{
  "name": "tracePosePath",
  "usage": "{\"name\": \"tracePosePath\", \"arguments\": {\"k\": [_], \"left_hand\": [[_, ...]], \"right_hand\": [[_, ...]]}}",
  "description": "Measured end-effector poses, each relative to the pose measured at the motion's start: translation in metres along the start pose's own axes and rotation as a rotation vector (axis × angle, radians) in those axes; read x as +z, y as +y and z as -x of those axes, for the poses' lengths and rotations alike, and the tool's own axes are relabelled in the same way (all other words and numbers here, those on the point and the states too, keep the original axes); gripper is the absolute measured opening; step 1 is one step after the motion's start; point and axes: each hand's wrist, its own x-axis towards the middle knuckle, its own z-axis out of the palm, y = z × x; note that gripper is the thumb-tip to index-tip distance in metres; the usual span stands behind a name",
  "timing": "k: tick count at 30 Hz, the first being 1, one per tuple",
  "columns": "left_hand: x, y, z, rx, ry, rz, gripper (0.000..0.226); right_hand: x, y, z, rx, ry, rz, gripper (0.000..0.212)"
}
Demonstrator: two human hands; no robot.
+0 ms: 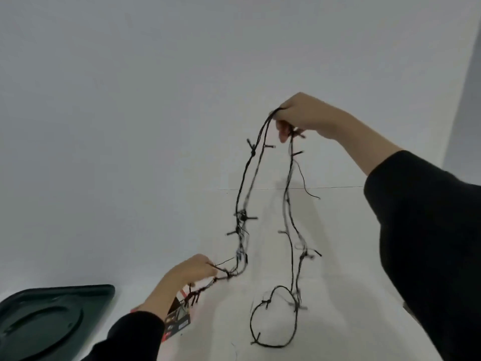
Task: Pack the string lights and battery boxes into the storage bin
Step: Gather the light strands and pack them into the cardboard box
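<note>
Head view. We held the right hand (304,117) high, its fingers curled round several gathered strands of the string lights (243,194). The black wire therefore hung in long loops, the lowest apparently resting on the white tabletop (338,256). The left hand (190,272), kept low, pinched the wire just above a printed packaging card (177,324), probably to keep the strands apart for coiling. A dark green lid (52,316) lay at lower left. Neither bin body nor battery boxes showed.
</note>
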Motion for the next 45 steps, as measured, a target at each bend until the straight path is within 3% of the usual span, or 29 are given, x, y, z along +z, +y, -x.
{"name": "tracePosePath", "arguments": {"k": [2, 3, 5, 7, 9, 13, 18, 20, 22, 24, 29, 31, 34, 36, 37, 39, 42, 45], "left_hand": [[-0.024, 0.024, 0.008, 0.112, 0.04, -0.127, 0.055], [-0.038, 0.041, 0.018, 0.216, 0.137, -0.08, 0.057], [-0.06, 0.081, 0.045, 0.45, 0.406, 0.25, 0.037], [-0.075, 0.117, 0.072, 0.604, 0.368, 0.552, 0.034], [-0.083, 0.138, 0.089, 0.675, 0.272, 0.494, 0.039], [-0.094, 0.136, 0.1, 0.687, 0.363, 0.294, 0.02], [-0.104, 0.113, 0.097, 0.659, 0.498, 0.274, 0.024], [-0.102, 0.105, 0.096, 0.616, 0.426, 0.239, 0.023], [-0.1, 0.102, 0.096, 0.614, 0.344, 0.257, 0.021], [-0.098, 0.106, 0.098, 0.651, 0.283, 0.328, 0.02], [-0.097, 0.127, 0.099, 0.696, 0.303, 0.395, 0.019], [-0.098, 0.132, 0.1, 0.697, 0.31, 0.402, 0.017], [-0.095, 0.137, 0.102, 0.744, 0.273, 0.387, 0.013], [-0.089, 0.139, 0.098, 0.784, 0.297, 0.375, 0.008], [-0.083, 0.14, 0.097, 0.813, 0.314, 0.399, 0.018], [-0.069, 0.144, 0.097, 0.874, 0.295, 0.636, 0.042], [-0.05, 0.151, 0.089, 0.828, 0.154, 0.969, 0.047], [-0.034, 0.142, 0.082, 0.835, 0.107, 0.787, 0.026]], "right_hand": [[0.012, -0.007, 0.005, -0.015, -0.047, 0.042, 0.028], [0.019, -0.009, 0.007, -0.03, -0.058, 0.061, 0.028], [0.034, -0.01, 0.008, -0.084, -0.064, 0.144, 0.027], [0.047, -0.013, 0.01, -0.153, -0.039, 0.204, 0.025], [0.052, -0.013, 0.013, -0.192, -0.009, 0.167, 0.024], [0.055, 0.004, 0.019, -0.161, 0.041, 0.127, 0.024], [0.072, 0.04, 0.03, 0.065, -0.343, 0.275, 0.029], [0.065, 0.041, 0.024, 0.097, -0.201, 0.13, 0.029], [0.048, 0.029, 0.015, 0.091, -0.001, -0.178, 0.026], [0.03, 0.008, 0.006, 0.037, 0.043, -0.342, 0.022], [0.0, -0.036, -0.005, -0.127, 0.239, -0.233, 0.025], [-0.008, -0.048, -0.004, -0.171, 0.231, -0.122, 0.027], [-0.019, -0.057, -0.007, -0.263, 0.339, -0.196, 0.029], [-0.021, -0.061, -0.007, -0.269, 0.295, -0.219, 0.028], [-0.02, -0.062, -0.007, -0.263, 0.279, -0.235, 0.027], [-0.018, -0.067, -0.007, -0.255, 0.284, -0.347, 0.025], [-0.017, -0.073, -0.002, -0.23, 0.204, -0.617, 0.022], [-0.02, -0.069, 0.004, -0.215, 0.099, -0.778, 0.025]]}}
